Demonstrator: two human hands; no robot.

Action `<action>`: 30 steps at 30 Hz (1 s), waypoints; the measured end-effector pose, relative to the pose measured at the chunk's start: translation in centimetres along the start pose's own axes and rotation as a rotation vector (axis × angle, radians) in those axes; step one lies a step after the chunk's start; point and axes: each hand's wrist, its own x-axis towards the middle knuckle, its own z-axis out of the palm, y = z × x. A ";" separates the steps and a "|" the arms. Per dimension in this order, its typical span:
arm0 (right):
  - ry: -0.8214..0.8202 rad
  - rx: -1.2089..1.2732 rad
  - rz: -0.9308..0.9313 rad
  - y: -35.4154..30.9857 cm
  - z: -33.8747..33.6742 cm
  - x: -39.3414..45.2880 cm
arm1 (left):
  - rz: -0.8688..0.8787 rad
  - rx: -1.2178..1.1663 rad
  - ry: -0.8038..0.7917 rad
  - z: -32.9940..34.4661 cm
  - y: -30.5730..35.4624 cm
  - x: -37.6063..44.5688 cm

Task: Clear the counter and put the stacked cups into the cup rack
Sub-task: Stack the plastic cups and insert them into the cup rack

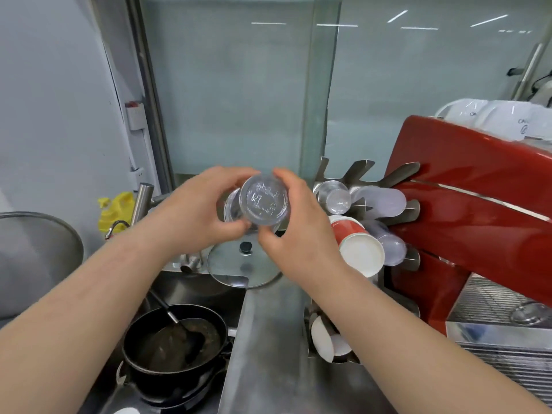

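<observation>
Holding a short stack of clear plastic cups (264,201) with its base turned toward me, I have both hands clamped on it: my left hand (197,210) wraps the far cups from the left, and my right hand (294,225) pinches the nearest cup from the right and below. The stack hangs above the steel table (268,339), over a glass pot lid (243,265) that lies at the table's far end.

The cup rack (388,204) stands just to my right, against the red coffee machine (478,204). Its slots already carry clear cups and a red-and-white paper cup stack (357,243), so free room looks scarce.

I judge the main risk to be the cups themselves. They are thin and slick, and squeezing harder could crush a wall, while pulling them unevenly could let one slip down onto the lid or into the dirty pan (176,339) in the sink at my left. Swinging right, I could also knock the paper stack loose.
</observation>
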 end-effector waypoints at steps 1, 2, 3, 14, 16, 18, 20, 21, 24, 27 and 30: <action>0.014 0.000 -0.012 -0.2 -0.7 0.2 | 0.018 0.011 0.012 -0.3 0.5 0.4; 0.027 -0.001 -0.019 -0.4 -1.3 0.4 | 0.037 0.023 0.023 -0.5 0.9 0.8; 0.043 -0.009 -0.026 -0.5 -2.0 0.5 | 0.058 0.038 0.030 -0.7 1.4 1.4; 0.245 -0.135 -0.006 0.7 -11.4 -0.7 | 0.286 0.011 -0.058 1.4 8.4 8.0; 0.302 -0.154 0.013 1.1 -13.4 -1.2 | 0.321 -0.010 -0.082 2.4 9.9 9.6; 0.351 -0.176 0.030 1.7 -15.0 -1.8 | 0.364 -0.023 -0.101 3.5 11.3 11.0; 0.379 -0.213 0.069 2.5 -16.1 -2.6 | 0.401 -0.027 -0.136 4.9 12.5 12.0; 0.386 -0.232 0.093 3.0 -16.5 -3.0 | 0.413 -0.035 -0.163 5.7 12.9 12.3; 0.399 -0.238 0.152 4.5 -16.6 -4.4 | 0.433 -0.050 -0.239 7.8 13.7 12.8; 0.383 -0.206 0.224 5.8 -16.3 -5.4 | 0.430 -0.053 -0.291 9.6 13.5 12.9; 0.360 -0.187 0.276 6.9 -15.8 -6.0 | 0.421 -0.030 -0.355 10.9 12.9 13.1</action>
